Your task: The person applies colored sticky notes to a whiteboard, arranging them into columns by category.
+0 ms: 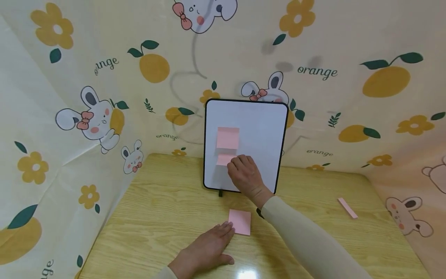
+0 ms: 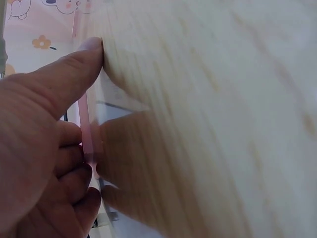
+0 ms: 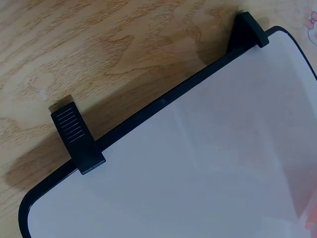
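Observation:
On the upright whiteboard, one pink sticky note lies flat in the left half. Just below it is a second pink sticky note, whose right part is hidden by my right hand. That hand's curled fingers pinch this lower note at its right side. My left hand rests on the table, fingers extended, with the fingertips at the left edge of a pink sticky note pad. In the left wrist view the pad's edge shows beside the fingers. The right wrist view shows the whiteboard's lower part, without the hand.
Black feet hold the whiteboard's lower edge on the wooden table. A narrow pink strip lies at the right of the table. Patterned cloth with rabbits and oranges surrounds the table at back and sides.

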Tool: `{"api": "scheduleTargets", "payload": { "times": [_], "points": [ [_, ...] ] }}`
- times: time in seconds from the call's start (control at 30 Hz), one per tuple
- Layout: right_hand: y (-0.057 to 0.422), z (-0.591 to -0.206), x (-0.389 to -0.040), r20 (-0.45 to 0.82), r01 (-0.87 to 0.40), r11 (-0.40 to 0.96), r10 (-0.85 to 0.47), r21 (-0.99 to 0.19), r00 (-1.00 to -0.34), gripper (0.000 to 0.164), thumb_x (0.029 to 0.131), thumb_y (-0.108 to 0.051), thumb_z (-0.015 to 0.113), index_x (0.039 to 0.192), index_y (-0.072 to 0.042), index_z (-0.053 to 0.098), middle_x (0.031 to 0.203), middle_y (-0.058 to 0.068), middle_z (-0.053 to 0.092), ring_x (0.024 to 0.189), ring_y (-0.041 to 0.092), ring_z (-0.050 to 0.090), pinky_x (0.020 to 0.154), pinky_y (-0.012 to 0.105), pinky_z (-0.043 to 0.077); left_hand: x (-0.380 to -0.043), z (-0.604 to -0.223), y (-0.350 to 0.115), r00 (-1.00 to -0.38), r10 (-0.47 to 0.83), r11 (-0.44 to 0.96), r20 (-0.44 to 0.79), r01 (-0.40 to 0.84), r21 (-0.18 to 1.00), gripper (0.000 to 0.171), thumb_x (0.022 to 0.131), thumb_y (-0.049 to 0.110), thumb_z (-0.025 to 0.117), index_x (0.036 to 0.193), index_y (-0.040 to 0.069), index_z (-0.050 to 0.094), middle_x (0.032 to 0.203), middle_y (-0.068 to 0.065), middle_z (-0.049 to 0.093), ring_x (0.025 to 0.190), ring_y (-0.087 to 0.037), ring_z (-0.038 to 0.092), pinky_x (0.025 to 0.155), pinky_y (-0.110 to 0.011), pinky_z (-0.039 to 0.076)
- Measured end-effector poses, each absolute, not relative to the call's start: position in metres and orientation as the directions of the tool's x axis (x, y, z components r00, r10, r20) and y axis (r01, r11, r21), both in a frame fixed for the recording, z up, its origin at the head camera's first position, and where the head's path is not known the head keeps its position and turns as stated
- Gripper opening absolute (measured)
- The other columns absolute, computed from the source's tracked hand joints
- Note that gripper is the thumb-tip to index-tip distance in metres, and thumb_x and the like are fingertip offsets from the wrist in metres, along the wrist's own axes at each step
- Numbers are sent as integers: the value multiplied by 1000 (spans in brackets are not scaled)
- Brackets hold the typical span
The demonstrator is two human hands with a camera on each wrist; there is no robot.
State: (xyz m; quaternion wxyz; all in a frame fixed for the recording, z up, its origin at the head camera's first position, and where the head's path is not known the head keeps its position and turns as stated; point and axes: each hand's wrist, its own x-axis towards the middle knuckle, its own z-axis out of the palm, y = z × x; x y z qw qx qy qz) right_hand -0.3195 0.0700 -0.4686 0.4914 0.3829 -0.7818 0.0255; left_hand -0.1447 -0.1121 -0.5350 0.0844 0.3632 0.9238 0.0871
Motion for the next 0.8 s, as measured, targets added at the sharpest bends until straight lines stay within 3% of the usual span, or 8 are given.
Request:
{"api": "scheduleTargets", "payload": {
  "times": [0.43, 0.67, 0.8],
  "points": [
    [64, -470, -324, 795, -630, 698, -571, 340, -204, 23, 98, -4, 67, 78, -8, 54, 83, 6, 62, 81, 26, 64, 70, 38, 55, -144, -537, -113, -716, 693, 715, -86, 667, 210, 84, 99, 60, 64, 159, 6, 46, 169, -10, 39, 158, -21, 35, 128, -35, 35],
    [61, -472, -328, 810, -640, 693, -557, 331, -184, 29, 86, -1, 80, 77, -8, 53, 80, 6, 60, 78, 26, 62, 66, 37, 54, -144, -536, -114, -711, 699, 707, -75, 672, 219, 84, 98, 61, 65, 159, 5, 47, 168, -11, 40, 158, -22, 36, 127, -36, 36],
    [61, -474, -329, 800, -642, 696, -562, 322, -208, 29, 90, -2, 77, 77, -8, 52, 81, 6, 60, 79, 27, 62, 67, 38, 54, -144, -538, -114, -710, 701, 705, -68, 675, 216, 84, 99, 60, 64, 159, 5, 47, 168, -11, 40, 158, -22, 36, 127, -36, 36]
  ]
}}
